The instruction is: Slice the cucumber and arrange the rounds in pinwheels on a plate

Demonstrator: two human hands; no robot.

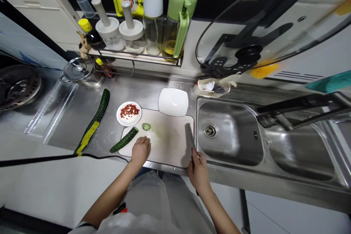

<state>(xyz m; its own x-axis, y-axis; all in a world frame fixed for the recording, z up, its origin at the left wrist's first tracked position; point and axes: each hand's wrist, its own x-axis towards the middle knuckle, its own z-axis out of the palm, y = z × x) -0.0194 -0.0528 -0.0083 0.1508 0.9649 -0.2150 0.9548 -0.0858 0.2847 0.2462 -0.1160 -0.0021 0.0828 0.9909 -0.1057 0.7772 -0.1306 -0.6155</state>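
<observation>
My right hand [199, 173] is closed around the handle of a kitchen knife [189, 136], its blade pointing away from me over the right edge of the cutting board [172, 150]. My left hand [141, 151] rests at the board's near left part with fingers curled and pressed together; whatever is under them is hidden. Just left of it lies a cut piece of cucumber [124, 140], partly off the board. A few thin cucumber slices [146, 127] sit on the board beyond my left fingers, with wet specks around them.
A white plate of red goji-like berries [129, 111] and a white dish [173, 101] touch the board's far side. A long whole cucumber [95, 120] with a yellow label lies left. Right is a steel sink [230, 131]; behind stand a lidded pot [82, 73] and a bottle rack [137, 55].
</observation>
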